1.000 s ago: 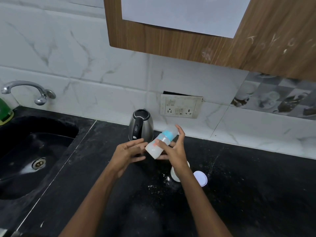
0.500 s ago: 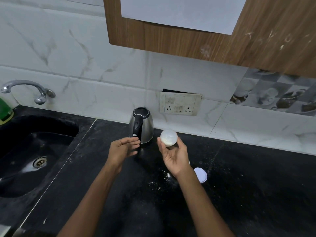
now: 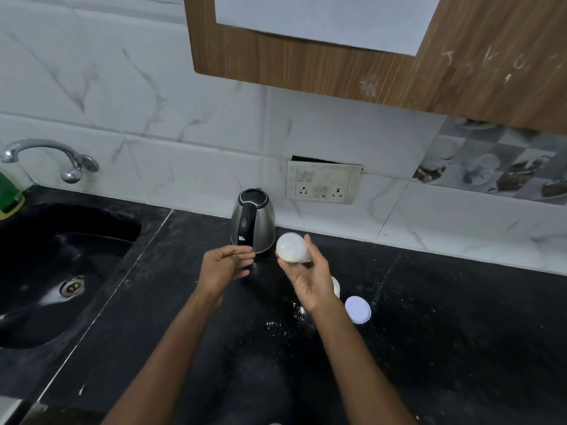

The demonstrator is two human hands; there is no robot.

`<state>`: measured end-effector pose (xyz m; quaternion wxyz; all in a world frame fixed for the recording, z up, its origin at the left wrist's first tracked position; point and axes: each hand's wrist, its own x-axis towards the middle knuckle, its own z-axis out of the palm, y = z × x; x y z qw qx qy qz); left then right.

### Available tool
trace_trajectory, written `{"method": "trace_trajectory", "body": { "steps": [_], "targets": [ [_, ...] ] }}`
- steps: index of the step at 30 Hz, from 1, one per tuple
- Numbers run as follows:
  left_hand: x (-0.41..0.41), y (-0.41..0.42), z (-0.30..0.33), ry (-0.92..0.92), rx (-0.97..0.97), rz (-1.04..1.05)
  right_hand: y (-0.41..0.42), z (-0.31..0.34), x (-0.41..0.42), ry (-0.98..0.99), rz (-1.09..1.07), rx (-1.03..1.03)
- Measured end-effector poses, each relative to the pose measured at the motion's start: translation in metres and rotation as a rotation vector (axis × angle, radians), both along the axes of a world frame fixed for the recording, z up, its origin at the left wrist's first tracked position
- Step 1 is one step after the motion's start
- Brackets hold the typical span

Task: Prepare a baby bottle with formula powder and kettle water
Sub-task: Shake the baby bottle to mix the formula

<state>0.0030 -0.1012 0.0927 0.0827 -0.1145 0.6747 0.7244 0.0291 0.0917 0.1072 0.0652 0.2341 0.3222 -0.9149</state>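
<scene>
While gripped in the right hand point(image 3: 310, 277) just right of the kettle point(image 3: 253, 220), base turned toward the camera: the baby bottle point(image 3: 292, 248), milky inside, tipped over on its side. Fingers and thumb curled round its body. Left hand point(image 3: 225, 265) empty, fingers loosely extended, hovering in front of the kettle's black handle without touching it. Judged as the mixing step: powder and water apparently already in, contents being shaken or swirled. Right of the kettle and nearer the camera, on the black surface point(image 3: 460, 332): spilled white powder point(image 3: 285, 323), a round white lid point(image 3: 357, 309), and a white container point(image 3: 335, 286) mostly hidden behind the right wrist. Next, probably: check for undissolved clumps, then stand the bottle upright on the surface; keep a firm grip throughout against leaks or a slip.
</scene>
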Motion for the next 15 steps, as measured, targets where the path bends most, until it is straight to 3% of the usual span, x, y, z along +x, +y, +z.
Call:
{"method": "trace_trajectory", "body": {
  "steps": [3,5,15],
  "targets": [
    [0.001,0.002,0.000,-0.001,0.008,-0.001,0.005,0.005,0.002,0.080,0.066,0.242],
    [-0.001,0.003,0.001,-0.003,0.005,0.006,0.006,0.007,0.001,0.066,-0.003,0.338],
    [-0.001,0.012,0.001,0.014,-0.010,-0.029,-0.001,0.010,-0.005,0.152,0.054,0.477]
  ]
}}
